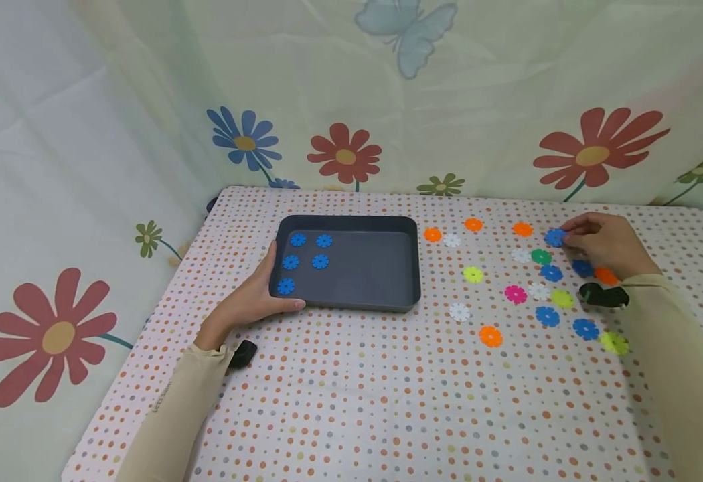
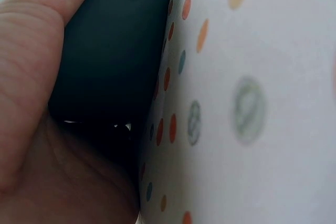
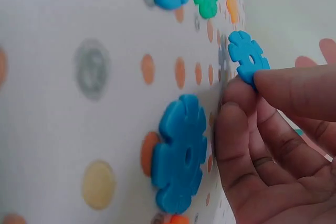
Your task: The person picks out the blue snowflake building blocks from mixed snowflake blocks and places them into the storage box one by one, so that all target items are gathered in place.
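My right hand (image 1: 607, 241) pinches a blue notched plastic disc (image 3: 244, 53) between thumb and fingertips, at the far right of the table. In the right wrist view the disc is tilted up off the dotted cloth, and another blue disc (image 3: 181, 156) lies flat below the fingers. My left hand (image 1: 255, 291) grips the left end of a dark grey rectangular tray (image 1: 375, 268), its thumb along the near wall. Inside the tray, several blue discs (image 1: 290, 262) lie in two columns at the left. The left wrist view shows the thumb and palm against the tray's dark outer wall (image 2: 115, 51).
Loose discs are scattered between the tray and my right hand: orange (image 1: 491, 336), white (image 1: 459, 312), yellow (image 1: 473, 274), pink (image 1: 515, 294), green (image 1: 541, 256) and blue (image 1: 547, 316). A flower-printed curtain (image 1: 484, 120) hangs behind the dotted tablecloth (image 1: 351, 395).
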### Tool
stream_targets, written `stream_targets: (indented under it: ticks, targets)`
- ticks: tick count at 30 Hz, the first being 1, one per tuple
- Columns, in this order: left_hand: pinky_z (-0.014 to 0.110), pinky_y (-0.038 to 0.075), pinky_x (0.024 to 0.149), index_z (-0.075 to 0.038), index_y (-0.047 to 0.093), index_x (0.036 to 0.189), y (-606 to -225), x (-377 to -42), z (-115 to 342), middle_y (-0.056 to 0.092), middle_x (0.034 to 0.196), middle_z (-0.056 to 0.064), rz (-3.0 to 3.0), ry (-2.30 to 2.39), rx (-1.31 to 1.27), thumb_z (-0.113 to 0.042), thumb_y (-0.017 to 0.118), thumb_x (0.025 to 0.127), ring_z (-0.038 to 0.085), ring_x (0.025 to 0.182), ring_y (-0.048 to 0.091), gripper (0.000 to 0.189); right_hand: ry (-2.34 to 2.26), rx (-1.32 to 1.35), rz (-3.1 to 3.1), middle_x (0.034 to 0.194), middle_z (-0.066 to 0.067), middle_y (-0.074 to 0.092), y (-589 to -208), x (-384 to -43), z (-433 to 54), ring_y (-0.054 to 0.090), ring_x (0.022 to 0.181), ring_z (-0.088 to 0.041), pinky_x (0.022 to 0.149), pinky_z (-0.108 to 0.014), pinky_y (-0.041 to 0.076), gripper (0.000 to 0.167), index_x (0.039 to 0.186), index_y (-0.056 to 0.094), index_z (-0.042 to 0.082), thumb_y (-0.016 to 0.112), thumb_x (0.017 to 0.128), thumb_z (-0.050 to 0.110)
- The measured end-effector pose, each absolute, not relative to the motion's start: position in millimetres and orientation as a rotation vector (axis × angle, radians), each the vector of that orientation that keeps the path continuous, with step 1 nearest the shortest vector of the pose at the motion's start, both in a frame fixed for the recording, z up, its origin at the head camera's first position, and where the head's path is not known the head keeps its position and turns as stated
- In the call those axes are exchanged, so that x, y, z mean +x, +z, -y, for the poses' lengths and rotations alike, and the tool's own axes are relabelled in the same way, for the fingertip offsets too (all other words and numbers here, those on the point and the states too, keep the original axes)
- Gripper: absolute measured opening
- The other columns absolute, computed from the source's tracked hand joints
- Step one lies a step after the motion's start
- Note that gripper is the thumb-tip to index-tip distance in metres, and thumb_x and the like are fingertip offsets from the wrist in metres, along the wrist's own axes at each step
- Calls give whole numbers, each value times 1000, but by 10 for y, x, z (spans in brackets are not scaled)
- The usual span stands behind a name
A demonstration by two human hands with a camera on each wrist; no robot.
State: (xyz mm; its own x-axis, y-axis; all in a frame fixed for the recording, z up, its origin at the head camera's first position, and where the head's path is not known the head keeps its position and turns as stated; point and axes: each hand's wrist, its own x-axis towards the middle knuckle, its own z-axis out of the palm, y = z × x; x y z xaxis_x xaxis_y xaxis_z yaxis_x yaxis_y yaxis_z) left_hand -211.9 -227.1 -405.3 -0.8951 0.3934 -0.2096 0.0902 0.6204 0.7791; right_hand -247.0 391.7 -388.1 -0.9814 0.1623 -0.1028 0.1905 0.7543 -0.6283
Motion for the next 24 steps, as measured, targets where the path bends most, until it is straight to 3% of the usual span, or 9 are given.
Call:
stream_targets:
  ticks: [4,9,16,24]
  targets:
    - [64,16,125,-21,-23,169,-4051,-2122,2267,-20,176,4,-2481,1174,386,-54,86,88,31,163,-6,140,-1159,290,-2855,111,-28,65,-3873,-2482,-3883,68,83,-21,61,-19,53,30,133,56,-13,58,110,6]
    - [64,15,125,-20,-23,169,-4057,-2136,2272,-19,176,5,-2478,1180,400,-55,86,88,31,163,-6,140,-1266,218,-2797,107,-19,72,-3835,-2479,-3838,67,74,3,67,-18,57,32,136,54,-15,57,112,7]
    - [64,16,125,-19,-23,169,-4074,-2148,2280,-20,176,4,-2500,1163,416,-55,86,88,32,163,-5,140,-1273,157,-2812,116,-22,70,-3772,-2455,-3691,67,77,6,70,-13,54,36,138,57,-12,59,112,14]
    - [64,15,125,-20,-23,169,-4085,-2143,2278,-19,177,3,-2494,1167,408,-55,86,88,31,163,-5,140,-1325,62,-2775,111,-15,74,-3728,-2452,-3522,70,81,1,74,-18,58,37,137,56,-12,61,111,13]
